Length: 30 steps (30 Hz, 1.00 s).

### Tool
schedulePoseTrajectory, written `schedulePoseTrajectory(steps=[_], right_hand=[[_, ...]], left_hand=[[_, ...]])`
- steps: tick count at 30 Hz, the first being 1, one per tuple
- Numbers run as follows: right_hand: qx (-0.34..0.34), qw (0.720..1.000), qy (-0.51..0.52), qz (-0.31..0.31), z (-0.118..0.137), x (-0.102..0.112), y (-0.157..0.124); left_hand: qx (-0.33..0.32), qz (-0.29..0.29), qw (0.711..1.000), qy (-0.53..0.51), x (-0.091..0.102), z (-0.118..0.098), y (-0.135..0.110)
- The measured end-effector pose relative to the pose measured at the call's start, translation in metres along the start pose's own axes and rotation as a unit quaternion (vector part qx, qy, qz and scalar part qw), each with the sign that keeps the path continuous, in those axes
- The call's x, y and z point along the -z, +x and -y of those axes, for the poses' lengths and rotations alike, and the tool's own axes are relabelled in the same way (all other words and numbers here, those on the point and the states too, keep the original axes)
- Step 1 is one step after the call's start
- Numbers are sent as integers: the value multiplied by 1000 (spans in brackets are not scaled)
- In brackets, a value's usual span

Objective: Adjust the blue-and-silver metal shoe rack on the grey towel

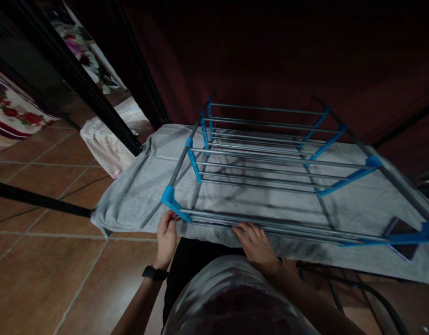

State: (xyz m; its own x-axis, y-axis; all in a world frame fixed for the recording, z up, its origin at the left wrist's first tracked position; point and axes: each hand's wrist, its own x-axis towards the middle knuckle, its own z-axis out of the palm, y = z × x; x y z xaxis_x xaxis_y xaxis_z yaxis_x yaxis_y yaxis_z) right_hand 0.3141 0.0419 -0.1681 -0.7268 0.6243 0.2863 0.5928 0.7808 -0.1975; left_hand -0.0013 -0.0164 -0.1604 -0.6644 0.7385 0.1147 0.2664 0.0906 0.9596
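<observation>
A drying rack (249, 162) of thin grey metal rods and blue plastic brackets lies on a grey cloth. My left hand (167, 238), with a dark band at its wrist, is closed at the near left corner. Its fingertips pinch by the lower end of the blue bracket (173, 204) and are partly hidden there. Farther right, my right hand (257, 245) has its fingers bent over the nearest rods (287, 229); its thumb is out of sight.
The grey towel-like cloth (130, 197) covers a long, low surface. A dark phone-like object (402, 237) lies under the rack's right end. Dark metal bars (43, 204) stand at left, beside a striped cloth (108, 139). Behind is a dark red curtain-like backdrop (270, 56). Tiled floor (36, 274) lies below.
</observation>
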Motion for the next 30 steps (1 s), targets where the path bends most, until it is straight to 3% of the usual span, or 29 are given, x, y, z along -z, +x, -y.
schedulePoseTrajectory(steps=[5, 10, 18, 24, 30], right_hand=[[-43, 997, -57, 18, 4, -2, 22], [-65, 995, -44, 61, 3, 4, 28], [-114, 987, -37, 107, 6, 26, 36], [-112, 984, -37, 134, 4, 32, 40], [-96, 983, -33, 152, 3, 31, 41]], left_hand=[[-35, 111, 992, 51, -6, 13, -4], [-31, 120, 991, 47, -16, 15, -4], [-25, 211, 977, 26, -2, 6, -3], [-37, 174, 980, 91, -7, 6, 1], [-47, 163, 981, 93, -10, 8, 0]])
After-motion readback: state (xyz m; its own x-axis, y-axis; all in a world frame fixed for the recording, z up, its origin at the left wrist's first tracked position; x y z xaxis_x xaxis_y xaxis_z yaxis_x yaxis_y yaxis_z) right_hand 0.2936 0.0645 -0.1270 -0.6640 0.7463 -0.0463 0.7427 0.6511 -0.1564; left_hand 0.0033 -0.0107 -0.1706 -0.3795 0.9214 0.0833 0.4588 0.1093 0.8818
